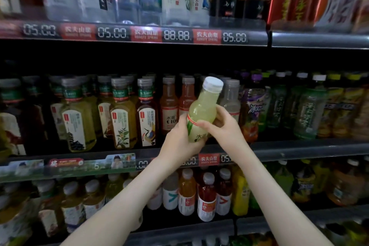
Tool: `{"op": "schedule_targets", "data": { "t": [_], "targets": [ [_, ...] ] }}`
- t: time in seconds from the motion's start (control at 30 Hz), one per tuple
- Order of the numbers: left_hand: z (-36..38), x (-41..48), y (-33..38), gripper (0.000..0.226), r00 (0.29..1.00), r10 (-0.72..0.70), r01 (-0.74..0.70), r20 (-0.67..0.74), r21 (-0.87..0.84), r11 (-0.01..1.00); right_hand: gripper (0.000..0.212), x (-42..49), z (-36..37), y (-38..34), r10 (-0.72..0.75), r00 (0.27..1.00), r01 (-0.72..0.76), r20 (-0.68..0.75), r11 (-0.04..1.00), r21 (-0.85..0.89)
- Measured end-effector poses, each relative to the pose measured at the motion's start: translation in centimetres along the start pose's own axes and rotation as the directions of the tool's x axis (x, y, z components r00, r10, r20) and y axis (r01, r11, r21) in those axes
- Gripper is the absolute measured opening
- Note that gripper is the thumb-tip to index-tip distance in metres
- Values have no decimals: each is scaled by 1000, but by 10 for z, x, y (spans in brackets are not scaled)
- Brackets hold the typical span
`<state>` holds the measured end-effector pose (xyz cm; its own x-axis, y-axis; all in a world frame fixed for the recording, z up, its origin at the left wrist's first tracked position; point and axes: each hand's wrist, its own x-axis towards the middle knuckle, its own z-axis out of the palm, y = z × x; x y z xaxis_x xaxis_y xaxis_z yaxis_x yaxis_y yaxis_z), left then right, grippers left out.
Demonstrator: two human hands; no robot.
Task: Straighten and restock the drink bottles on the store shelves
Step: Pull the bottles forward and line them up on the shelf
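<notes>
Standing out against the dark shelving is a pale green bottle (201,110): smooth clear plastic with a rounded shoulder, a cloudy lime-coloured drink inside and a white cap (213,82). It is tilted, with the cap leaning to the right, and is held in the air just in front of the middle shelf (299,150), above the grey front rail. A white label with a red band wraps its lower half.

Both hands hold it. The left hand (179,140) cups the lower body from the left, fingers curled round under the base. The right hand (221,126) comes in from the right, thumb lying across the front at the red band and fingers wrapped round the far side. Both forearms are bare and reach up from the near edge, wrists close together.

Behind the bottle on the same shelf stand two orange-red bottles (169,106) with grey caps and, just to the right, a clear bottle (231,96). Farther left are square-shouldered tea bottles (123,114) with painted labels. Glossy red cans (297,0) sit on the shelf above, at the right, and round-capped bottles (206,199) fill the shelf below
</notes>
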<state>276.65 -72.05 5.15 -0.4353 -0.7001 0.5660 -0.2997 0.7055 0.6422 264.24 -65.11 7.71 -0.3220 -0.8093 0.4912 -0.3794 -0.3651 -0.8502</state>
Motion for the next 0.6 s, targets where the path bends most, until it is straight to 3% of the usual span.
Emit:
{"op": "schedule_targets", "data": {
  "t": [0.1,0.2,0.3,0.43,0.6],
  "targets": [
    [-2,8,-4,76,997,-74,74,2,-55,996,57,9,-24,6,-40,999,38,-30,998,-53],
    [-2,20,-9,75,990,-141,142,19,-113,983,62,19,-47,25,-93,981,16,-172,915,-403],
    [8,32,-10,75,982,-188,188,16,-100,977,78,26,-53,43,-117,984,9,-132,780,-626],
    [31,48,-6,85,970,-243,244,19,-95,965,100,34,-41,59,-125,985,-7,-122,669,-743],
    [62,53,-7,76,967,-253,254,-11,22,967,98,42,-37,75,-169,971,-50,-172,557,-829]
  ]
}}
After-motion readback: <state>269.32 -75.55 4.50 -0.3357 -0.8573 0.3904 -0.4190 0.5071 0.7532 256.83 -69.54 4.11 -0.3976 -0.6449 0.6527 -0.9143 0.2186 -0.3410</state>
